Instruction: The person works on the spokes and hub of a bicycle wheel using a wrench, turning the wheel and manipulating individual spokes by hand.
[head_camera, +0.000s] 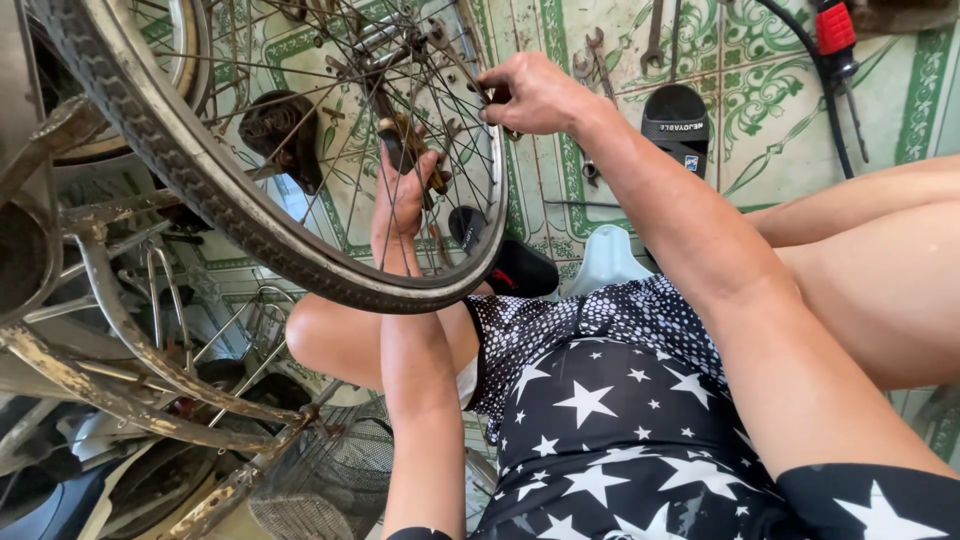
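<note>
Two hands work on one bicycle wheel (250, 215), which stands tilted at upper left, above the person's left knee. The left hand (403, 190) reaches through the spokes (340, 150), its fingers closed around the rusty hub (400, 135). The right hand (535, 95) sits at the rim's inner edge, fingers pinched on a small dark tool (497, 95). Wrenches (598, 60) and a black sandal (675, 120) lie on the tiled floor (770, 90) beyond.

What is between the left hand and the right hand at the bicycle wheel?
In the head view, thin wheel spokes cross the gap between left hand and right hand.
</note>
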